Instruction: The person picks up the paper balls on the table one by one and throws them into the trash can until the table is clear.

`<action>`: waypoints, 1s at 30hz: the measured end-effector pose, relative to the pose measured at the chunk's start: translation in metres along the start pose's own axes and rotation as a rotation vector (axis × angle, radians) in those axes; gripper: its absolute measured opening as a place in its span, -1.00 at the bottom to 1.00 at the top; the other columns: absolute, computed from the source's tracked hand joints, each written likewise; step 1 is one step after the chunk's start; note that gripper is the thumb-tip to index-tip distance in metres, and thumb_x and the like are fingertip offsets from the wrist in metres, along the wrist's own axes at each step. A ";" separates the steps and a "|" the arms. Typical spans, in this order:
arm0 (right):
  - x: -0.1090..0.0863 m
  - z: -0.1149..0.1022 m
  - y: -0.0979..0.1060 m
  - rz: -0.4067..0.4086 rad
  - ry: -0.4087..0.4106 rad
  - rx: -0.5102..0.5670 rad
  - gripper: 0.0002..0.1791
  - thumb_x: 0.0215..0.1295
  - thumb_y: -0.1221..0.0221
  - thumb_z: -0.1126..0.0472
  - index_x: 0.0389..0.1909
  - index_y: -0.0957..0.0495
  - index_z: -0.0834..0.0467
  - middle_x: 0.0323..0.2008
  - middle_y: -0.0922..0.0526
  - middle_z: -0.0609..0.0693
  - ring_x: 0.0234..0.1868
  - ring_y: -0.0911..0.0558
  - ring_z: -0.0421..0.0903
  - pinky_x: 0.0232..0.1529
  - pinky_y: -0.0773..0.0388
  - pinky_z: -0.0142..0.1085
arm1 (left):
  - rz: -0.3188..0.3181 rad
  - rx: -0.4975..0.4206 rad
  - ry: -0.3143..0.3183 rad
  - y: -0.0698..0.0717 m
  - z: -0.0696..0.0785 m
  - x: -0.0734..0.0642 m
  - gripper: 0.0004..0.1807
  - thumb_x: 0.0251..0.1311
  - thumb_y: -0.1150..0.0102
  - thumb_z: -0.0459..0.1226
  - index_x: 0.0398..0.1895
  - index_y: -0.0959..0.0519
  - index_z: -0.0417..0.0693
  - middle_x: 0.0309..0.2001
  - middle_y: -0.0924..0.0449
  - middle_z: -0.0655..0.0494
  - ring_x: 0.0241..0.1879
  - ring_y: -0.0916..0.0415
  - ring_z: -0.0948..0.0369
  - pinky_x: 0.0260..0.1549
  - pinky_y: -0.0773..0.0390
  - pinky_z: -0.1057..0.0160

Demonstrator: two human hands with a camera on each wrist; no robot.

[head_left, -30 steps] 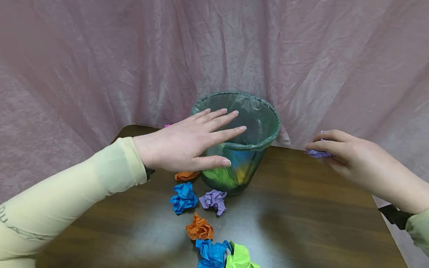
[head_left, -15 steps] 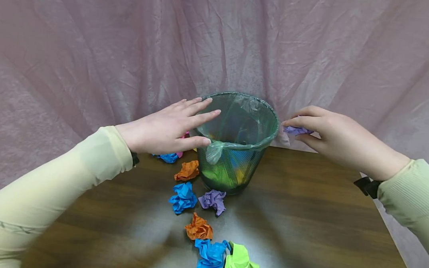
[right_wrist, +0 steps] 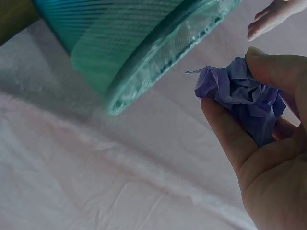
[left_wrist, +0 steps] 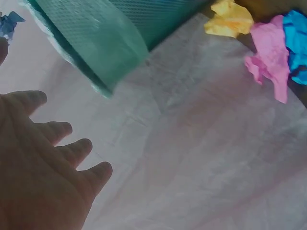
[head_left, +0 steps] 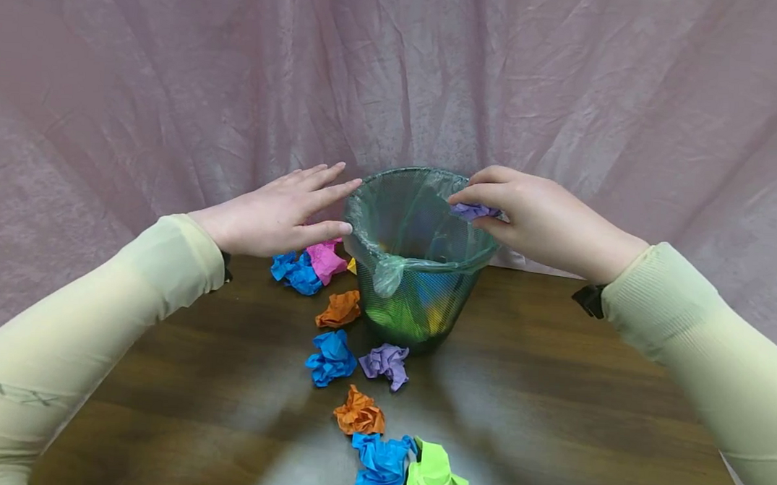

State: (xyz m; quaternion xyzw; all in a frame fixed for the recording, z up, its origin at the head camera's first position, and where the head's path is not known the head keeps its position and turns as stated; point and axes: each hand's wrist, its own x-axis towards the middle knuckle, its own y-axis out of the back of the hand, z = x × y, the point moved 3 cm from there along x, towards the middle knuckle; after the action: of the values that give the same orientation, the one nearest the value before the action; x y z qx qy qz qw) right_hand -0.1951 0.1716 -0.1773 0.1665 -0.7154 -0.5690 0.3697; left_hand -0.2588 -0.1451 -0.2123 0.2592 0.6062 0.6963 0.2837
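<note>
My right hand (head_left: 533, 216) holds a crumpled purple paper ball (right_wrist: 240, 93) between thumb and fingers, over the right side of the bin's rim in the head view. The mesh wastebasket (head_left: 418, 302) has a green plastic liner folded over its rim, and green, yellow and blue colours show through its wall. My left hand (head_left: 279, 209) hovers at the bin's left side, fingers straight and spread, with nothing in it. In the left wrist view, its fingers (left_wrist: 74, 151) point toward the lined rim. Another purple paper ball (head_left: 385, 365) lies at the bin's front foot.
Crumpled papers lie left and front of the bin: pink (head_left: 325, 260), blue (head_left: 297, 273), orange (head_left: 338, 309), another blue (head_left: 330, 358), another orange (head_left: 359, 413), a third blue (head_left: 382, 465) and lime green (head_left: 437, 476). A pink curtain (head_left: 396, 69) hangs behind the wooden table (head_left: 571, 395).
My right hand has carried the purple paper ball leftward from the far right to the bin's rim. My left hand has drawn back left from over the bin, uncovering its opening.
</note>
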 end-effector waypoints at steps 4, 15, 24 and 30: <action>0.017 -0.003 -0.008 -0.028 0.004 0.020 -0.59 0.33 -0.35 0.36 0.18 -0.66 0.07 0.06 -0.62 -0.04 -0.04 -0.63 -0.11 0.01 -0.58 -0.11 | -0.016 0.001 0.045 -0.001 -0.013 0.003 -0.10 0.42 0.19 0.36 0.68 0.08 0.23 0.66 0.29 0.02 0.62 0.35 -0.05 0.51 0.23 -0.17; 0.038 -0.002 -0.025 -0.087 -0.015 0.012 -0.57 0.35 -0.36 0.28 0.23 -0.63 0.08 0.04 -0.62 -0.01 -0.06 -0.63 -0.11 0.03 -0.58 -0.15 | -0.054 -0.011 0.121 -0.011 -0.035 0.001 -0.09 0.42 0.18 0.36 0.69 0.11 0.22 0.66 0.28 -0.05 0.61 0.32 -0.11 0.50 0.23 -0.21; 0.038 0.004 -0.028 -0.095 -0.045 -0.022 -0.49 0.38 -0.34 0.20 0.33 -0.56 0.08 0.12 -0.57 0.02 -0.06 -0.64 -0.10 0.00 -0.60 -0.12 | -0.057 -0.017 0.121 -0.014 -0.033 0.001 -0.09 0.42 0.19 0.36 0.69 0.10 0.23 0.66 0.26 -0.04 0.61 0.31 -0.10 0.51 0.23 -0.20; 0.039 0.010 -0.028 -0.145 -0.122 -0.063 -0.37 0.42 -0.30 0.08 0.47 -0.41 0.03 0.38 -0.42 0.14 0.18 -0.61 0.07 0.18 -0.53 0.05 | -0.061 -0.018 0.118 -0.018 -0.031 0.000 -0.09 0.42 0.21 0.37 0.69 0.09 0.21 0.66 0.26 -0.05 0.61 0.29 -0.12 0.51 0.22 -0.20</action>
State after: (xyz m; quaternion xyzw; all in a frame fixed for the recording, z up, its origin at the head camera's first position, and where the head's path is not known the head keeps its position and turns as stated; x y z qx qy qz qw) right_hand -0.2338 0.1440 -0.1913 0.1709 -0.7044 -0.6256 0.2885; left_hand -0.2796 -0.1650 -0.2337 0.1965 0.6234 0.7067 0.2707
